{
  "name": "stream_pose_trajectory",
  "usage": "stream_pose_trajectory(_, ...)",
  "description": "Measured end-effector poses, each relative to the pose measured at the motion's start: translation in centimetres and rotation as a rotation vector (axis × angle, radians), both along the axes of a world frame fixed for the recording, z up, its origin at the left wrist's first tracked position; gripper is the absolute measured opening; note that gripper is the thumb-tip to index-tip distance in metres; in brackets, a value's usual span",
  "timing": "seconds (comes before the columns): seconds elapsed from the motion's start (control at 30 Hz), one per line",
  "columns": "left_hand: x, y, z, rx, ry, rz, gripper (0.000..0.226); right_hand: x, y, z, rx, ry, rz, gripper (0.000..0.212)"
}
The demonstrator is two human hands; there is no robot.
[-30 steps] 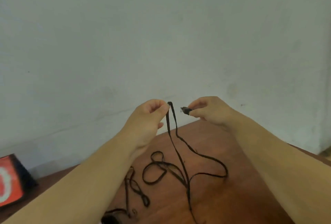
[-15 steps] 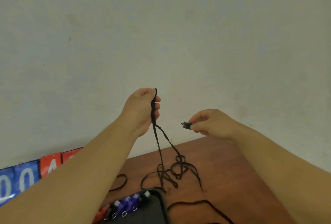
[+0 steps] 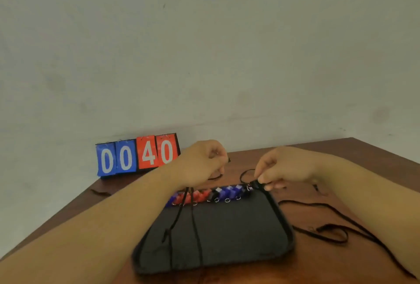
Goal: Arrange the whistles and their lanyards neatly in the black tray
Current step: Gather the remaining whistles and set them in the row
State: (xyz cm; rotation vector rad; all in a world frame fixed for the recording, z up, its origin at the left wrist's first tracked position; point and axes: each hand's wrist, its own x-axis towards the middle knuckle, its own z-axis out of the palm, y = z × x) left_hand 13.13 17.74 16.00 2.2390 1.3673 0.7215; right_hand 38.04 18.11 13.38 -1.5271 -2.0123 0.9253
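A black tray [image 3: 227, 238] lies on the brown table in front of me. Several red, blue and black whistles [image 3: 211, 194] with metal rings stand in a row along its far edge. My left hand [image 3: 202, 162] is curled round a black lanyard [image 3: 194, 220], whose strands hang down over the tray. My right hand [image 3: 279, 170] pinches a small black whistle at the tray's far right corner, at the right end of the row; my fingers hide most of that whistle.
More black lanyards [image 3: 327, 231] lie loose on the table [image 3: 341, 261] right of the tray. A blue and red flip scoreboard [image 3: 136, 155] reading 0040 stands at the back left against the pale wall. The table's left edge runs diagonally.
Both hands came down from in front of the wall to the tray's far edge. The right hand brought the black whistle to the row's right end. My view tilted down and the scoreboard came into sight.
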Motion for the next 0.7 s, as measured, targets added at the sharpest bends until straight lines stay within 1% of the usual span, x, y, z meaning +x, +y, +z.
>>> stream_pose_trajectory(0.07,-0.9,1.2,-2.3,-0.066,0.023,-0.024,0.009,-0.6,1.4,-1.4,-0.037,0.015,-0.028,0.012)
stream_pose_trajectory(0.17,-1.6,3.4,-5.3,-0.115,0.134,-0.087,0.006,-0.9,3.5,-3.5,-0.093,0.007,-0.055,0.012)
stream_pose_trajectory(0.27,-1.6,5.3,-7.6,-0.189,0.18,-0.165,0.004,-1.0,4.9,-4.5,-0.146,-0.043,-0.042,0.011)
stream_pose_trajectory(0.37,-1.0,6.5,-8.8,-0.216,0.303,-0.218,0.008,-0.8,6.2,-4.5,-0.151,-0.146,0.0,0.018)
stream_pose_trajectory(0.47,0.0,7.8,-9.4,-0.138,0.431,-0.212,0.015,-0.6,7.8,-4.9,-0.142,-0.252,0.037,0.023)
stream_pose_trajectory(0.57,1.1,9.1,-9.9,-0.008,0.572,-0.207,0.017,-0.1,9.2,-6.0,-0.113,-0.328,0.076,0.021)
stream_pose_trajectory(0.63,1.8,9.7,-10.3,0.088,0.585,-0.188,0.02,0.5,9.7,-6.8,-0.083,-0.342,0.116,0.02)
stream_pose_trajectory(0.7,2.4,10.3,-10.5,0.157,0.556,-0.163,0.029,0.9,9.9,-7.4,-0.049,-0.319,0.155,0.018)
